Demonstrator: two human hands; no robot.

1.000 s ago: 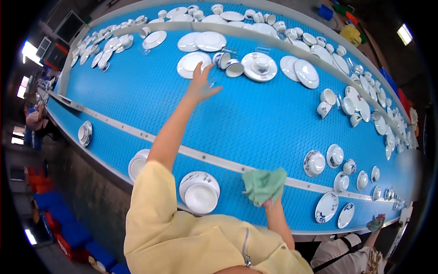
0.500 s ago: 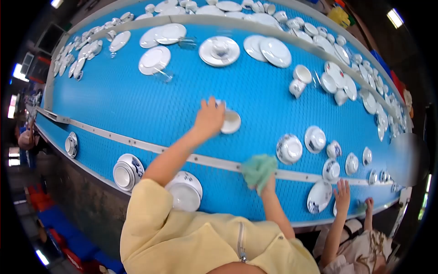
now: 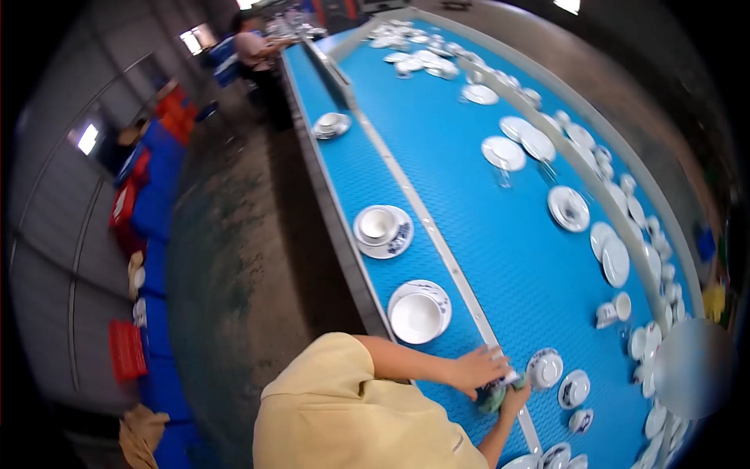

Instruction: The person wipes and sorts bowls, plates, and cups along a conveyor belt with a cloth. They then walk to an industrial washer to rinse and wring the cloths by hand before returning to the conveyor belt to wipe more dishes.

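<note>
My left hand (image 3: 476, 370) is closed round a small blue-and-white cup (image 3: 511, 377), which is mostly hidden by the fingers and cloth. Close beside it, my right hand (image 3: 516, 399) grips a green cloth (image 3: 492, 401) and presses it against the cup. Both hands are over the metal divider strip (image 3: 437, 236) of the blue belt. Just right of them sits a patterned bowl (image 3: 545, 367), upside down on the belt. To the upper left, a white bowl (image 3: 416, 317) rests on a patterned plate (image 3: 441, 291).
Along the near lane stand another cup on plates (image 3: 378, 224) and a small stack (image 3: 331, 125). Plates (image 3: 568, 209) and cups (image 3: 612, 311) are spread over the wide blue belt (image 3: 469, 180). Blue crates (image 3: 156, 211) line the left wall; a person (image 3: 254, 51) stands at the far end.
My view has swung left along the belt. My left hand has lifted the cup off the belt and brought it to the cloth in my right hand.
</note>
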